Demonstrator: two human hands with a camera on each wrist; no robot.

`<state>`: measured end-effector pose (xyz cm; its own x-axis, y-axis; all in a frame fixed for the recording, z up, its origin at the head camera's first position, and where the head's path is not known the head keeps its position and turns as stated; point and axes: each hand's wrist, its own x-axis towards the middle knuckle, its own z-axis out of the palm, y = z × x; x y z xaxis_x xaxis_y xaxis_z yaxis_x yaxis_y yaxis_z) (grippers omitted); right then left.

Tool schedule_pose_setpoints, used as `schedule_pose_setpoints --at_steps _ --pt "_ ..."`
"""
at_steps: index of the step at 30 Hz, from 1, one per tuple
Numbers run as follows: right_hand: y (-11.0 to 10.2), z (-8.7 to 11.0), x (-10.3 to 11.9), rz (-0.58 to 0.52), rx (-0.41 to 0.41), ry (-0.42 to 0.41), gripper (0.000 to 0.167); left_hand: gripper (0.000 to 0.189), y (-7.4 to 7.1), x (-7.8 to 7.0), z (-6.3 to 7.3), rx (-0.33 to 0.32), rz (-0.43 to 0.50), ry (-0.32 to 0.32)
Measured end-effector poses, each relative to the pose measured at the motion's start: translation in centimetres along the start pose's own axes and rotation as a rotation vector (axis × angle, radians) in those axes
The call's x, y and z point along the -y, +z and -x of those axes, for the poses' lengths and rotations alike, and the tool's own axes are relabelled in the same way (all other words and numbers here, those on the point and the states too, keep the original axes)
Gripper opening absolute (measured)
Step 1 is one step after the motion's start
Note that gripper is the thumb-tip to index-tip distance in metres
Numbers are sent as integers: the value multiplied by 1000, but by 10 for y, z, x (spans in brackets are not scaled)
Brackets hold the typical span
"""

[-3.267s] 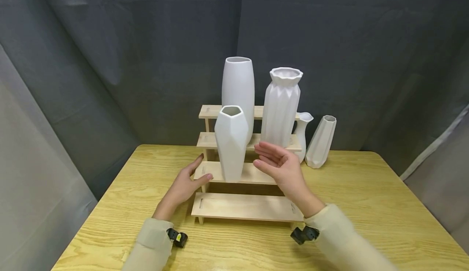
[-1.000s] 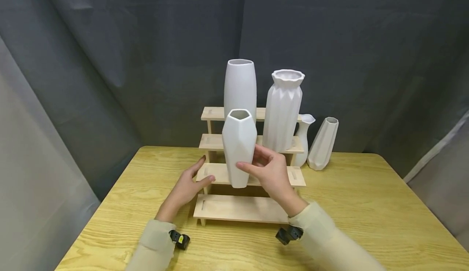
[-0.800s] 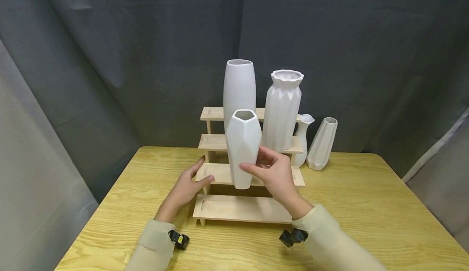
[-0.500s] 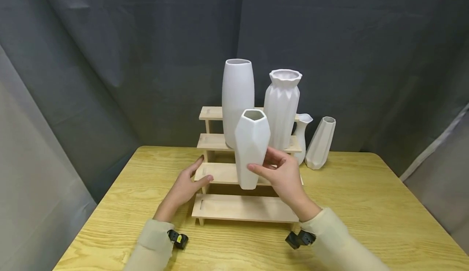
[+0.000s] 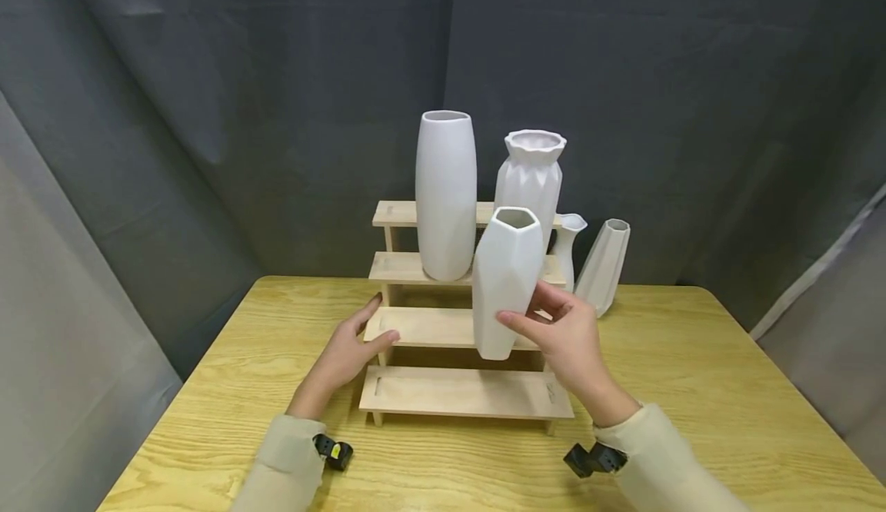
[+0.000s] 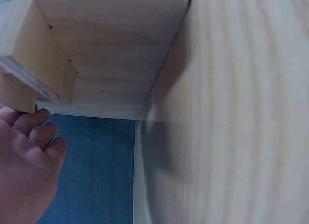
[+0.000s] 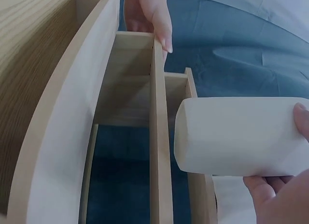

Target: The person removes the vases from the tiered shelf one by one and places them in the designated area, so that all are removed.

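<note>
My right hand (image 5: 571, 339) holds a white faceted vase (image 5: 508, 281) by its lower right side, thumb in front and fingers behind. The vase leans slightly right, its base overlapping the front edge of the second step from the bottom. In the right wrist view the base of the vase looks clear of the boards. My left hand (image 5: 349, 350) grips the left end of that step on the wooden stepped display stand (image 5: 464, 391), thumb over the top. In the left wrist view, its curled fingers (image 6: 43, 133) touch the wood.
On the step second from the top stand a tall smooth vase (image 5: 446, 197) and a pleated vase (image 5: 529, 177), partly hidden. Behind the stand's right side are a small flared vase (image 5: 566, 247) and a tapered ribbed vase (image 5: 604, 266). Grey curtains (image 5: 277, 112) back the wooden table (image 5: 692, 389).
My right hand has taken hold of the faceted vase and carried it rightward, from in front of the smooth vase to in front of the pleated one. My left hand keeps its place.
</note>
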<state>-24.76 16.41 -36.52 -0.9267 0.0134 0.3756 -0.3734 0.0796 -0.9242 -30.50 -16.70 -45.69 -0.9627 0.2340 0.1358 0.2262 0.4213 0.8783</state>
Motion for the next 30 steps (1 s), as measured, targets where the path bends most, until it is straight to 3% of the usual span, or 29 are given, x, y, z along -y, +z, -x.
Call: schedule_pose_setpoints --at_steps 20,30 --pt "-50 8 5 56 -123 -3 55 87 -1 1 -3 25 7 -14" --pt "-74 12 8 173 -175 7 58 89 -1 2 -2 10 3 -7"
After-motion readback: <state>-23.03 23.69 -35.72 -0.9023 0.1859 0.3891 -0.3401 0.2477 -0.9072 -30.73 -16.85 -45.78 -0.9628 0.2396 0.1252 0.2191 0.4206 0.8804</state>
